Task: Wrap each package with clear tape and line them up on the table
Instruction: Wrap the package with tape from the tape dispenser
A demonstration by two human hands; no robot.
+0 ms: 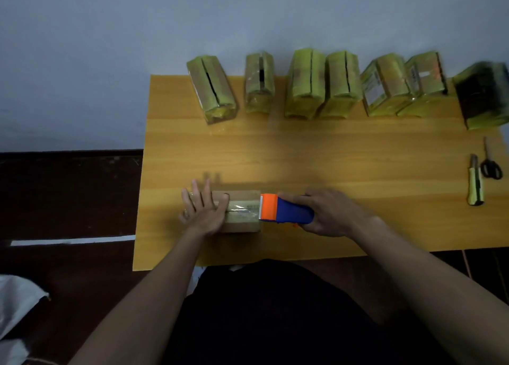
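An orange wooden tabletop [330, 158] stands against a pale wall. The left hand [203, 213] presses flat, fingers spread, on a brown package [242, 221]; the right hand [327, 213] grips a tape dispenser [286, 209] at the package's right end. Beyond both hands, wrapped packages [308, 83] form a row.

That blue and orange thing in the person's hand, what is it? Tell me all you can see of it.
It looks like a handheld tape dispenser of smooth plastic, with a blue body and an orange head ending in a pale toothed edge. It lies nearly level, head pointing left. The right hand grips its blue body. Its head meets the right end of a brown cardboard package, where shiny clear tape runs along the top.
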